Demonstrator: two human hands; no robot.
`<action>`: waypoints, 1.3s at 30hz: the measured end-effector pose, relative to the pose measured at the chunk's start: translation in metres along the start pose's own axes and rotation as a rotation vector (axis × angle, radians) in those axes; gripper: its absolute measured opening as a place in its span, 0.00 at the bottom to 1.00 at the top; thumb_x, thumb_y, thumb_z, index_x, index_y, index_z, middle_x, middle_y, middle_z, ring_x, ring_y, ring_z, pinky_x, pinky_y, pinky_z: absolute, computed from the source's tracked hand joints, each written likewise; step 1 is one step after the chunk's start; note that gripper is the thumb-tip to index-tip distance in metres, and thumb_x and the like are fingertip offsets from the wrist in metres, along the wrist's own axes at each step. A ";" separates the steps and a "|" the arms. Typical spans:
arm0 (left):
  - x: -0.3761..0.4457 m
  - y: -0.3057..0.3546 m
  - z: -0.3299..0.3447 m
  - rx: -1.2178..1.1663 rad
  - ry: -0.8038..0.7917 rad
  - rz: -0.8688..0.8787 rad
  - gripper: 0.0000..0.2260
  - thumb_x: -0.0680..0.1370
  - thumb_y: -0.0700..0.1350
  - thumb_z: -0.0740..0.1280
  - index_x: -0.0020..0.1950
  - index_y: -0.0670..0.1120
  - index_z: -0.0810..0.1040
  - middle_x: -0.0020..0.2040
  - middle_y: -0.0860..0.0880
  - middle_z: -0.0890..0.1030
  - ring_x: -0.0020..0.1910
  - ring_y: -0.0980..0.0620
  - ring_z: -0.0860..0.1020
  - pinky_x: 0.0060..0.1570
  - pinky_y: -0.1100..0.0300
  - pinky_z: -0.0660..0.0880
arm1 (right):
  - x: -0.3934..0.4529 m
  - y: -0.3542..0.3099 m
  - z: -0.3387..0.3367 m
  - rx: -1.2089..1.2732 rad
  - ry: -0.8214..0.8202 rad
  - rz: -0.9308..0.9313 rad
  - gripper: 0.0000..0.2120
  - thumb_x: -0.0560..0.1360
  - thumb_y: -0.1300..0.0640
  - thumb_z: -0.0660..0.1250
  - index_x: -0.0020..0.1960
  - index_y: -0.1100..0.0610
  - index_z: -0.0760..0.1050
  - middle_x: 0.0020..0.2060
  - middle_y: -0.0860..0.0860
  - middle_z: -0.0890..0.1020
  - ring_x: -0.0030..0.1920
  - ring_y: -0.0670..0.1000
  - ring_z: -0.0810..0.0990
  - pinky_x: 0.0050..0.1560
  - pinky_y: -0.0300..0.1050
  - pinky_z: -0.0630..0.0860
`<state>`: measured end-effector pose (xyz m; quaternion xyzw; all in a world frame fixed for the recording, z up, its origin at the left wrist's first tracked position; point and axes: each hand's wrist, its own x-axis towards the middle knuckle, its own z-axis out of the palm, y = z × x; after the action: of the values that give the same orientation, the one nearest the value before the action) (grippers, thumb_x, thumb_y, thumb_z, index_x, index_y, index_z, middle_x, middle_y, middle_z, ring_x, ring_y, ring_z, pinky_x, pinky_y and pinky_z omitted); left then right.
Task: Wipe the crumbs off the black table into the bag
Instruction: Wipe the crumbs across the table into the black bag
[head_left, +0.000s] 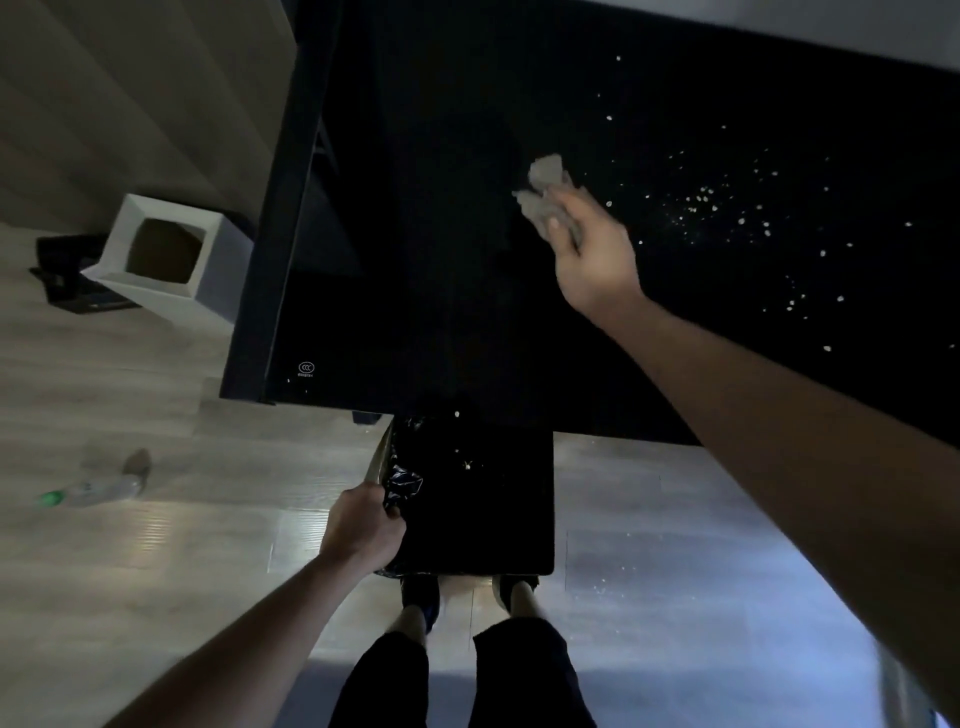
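Note:
The black table (441, 208) fills the upper middle and right of the view. Pale crumbs (701, 202) lie scattered over its right part. My right hand (592, 249) grips a crumpled grey cloth (545, 192) over the table, just left of the crumbs. Below the table's near edge a bin lined with a black bag (467, 499) is held up, a few crumbs showing inside it. My left hand (363, 530) grips the bag-covered rim on the bin's left side.
A white square bin (166, 254) stands on the wooden floor at the left, beside the table. A plastic bottle with a green cap (93, 491) lies on the floor at lower left. Some crumbs (602, 587) dot the floor right of my feet (467, 592).

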<state>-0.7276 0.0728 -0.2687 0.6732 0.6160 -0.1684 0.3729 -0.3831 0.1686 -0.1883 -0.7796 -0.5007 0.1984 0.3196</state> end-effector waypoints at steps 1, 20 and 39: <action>0.000 0.002 0.002 -0.007 0.001 -0.012 0.12 0.73 0.42 0.64 0.30 0.45 0.68 0.30 0.49 0.73 0.30 0.48 0.73 0.31 0.59 0.66 | 0.015 0.003 0.003 -0.017 -0.004 0.008 0.20 0.85 0.57 0.60 0.76 0.53 0.72 0.75 0.51 0.75 0.78 0.52 0.69 0.80 0.52 0.65; -0.013 0.016 0.004 0.029 -0.003 -0.073 0.05 0.72 0.45 0.65 0.37 0.45 0.73 0.37 0.44 0.79 0.37 0.43 0.75 0.36 0.60 0.67 | -0.195 -0.011 0.041 -0.161 -0.513 -0.394 0.23 0.80 0.56 0.59 0.72 0.43 0.76 0.75 0.38 0.73 0.81 0.41 0.59 0.75 0.45 0.57; 0.004 0.025 0.001 0.006 -0.003 -0.030 0.09 0.73 0.43 0.63 0.32 0.44 0.73 0.31 0.48 0.77 0.29 0.52 0.75 0.25 0.62 0.64 | -0.013 0.066 -0.025 -0.367 -0.077 0.013 0.23 0.83 0.56 0.61 0.78 0.45 0.70 0.78 0.45 0.70 0.83 0.50 0.58 0.79 0.51 0.52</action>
<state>-0.7032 0.0757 -0.2644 0.6647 0.6249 -0.1767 0.3692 -0.3299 0.1297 -0.2160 -0.8198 -0.5355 0.1352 0.1513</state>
